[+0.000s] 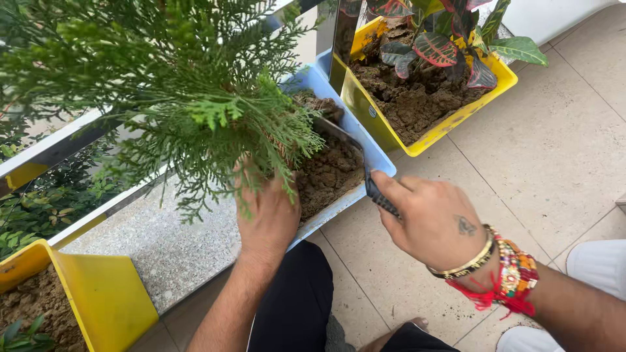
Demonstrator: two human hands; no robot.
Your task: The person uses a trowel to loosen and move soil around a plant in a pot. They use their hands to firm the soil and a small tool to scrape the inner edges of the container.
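The right hand (433, 218) has its fingers (391, 189) wrapped tight around the dark handle of a trowel (352, 146), whose metal blade digs into the soil of a light blue planter (378, 156) on the tiled floor (554, 150). The left hand (267, 212) rests with fingers spread open at the base of a green conifer (195, 98) in that planter. Behind it stands a yellow planter (450, 124) with a red-leaved plant (443, 45).
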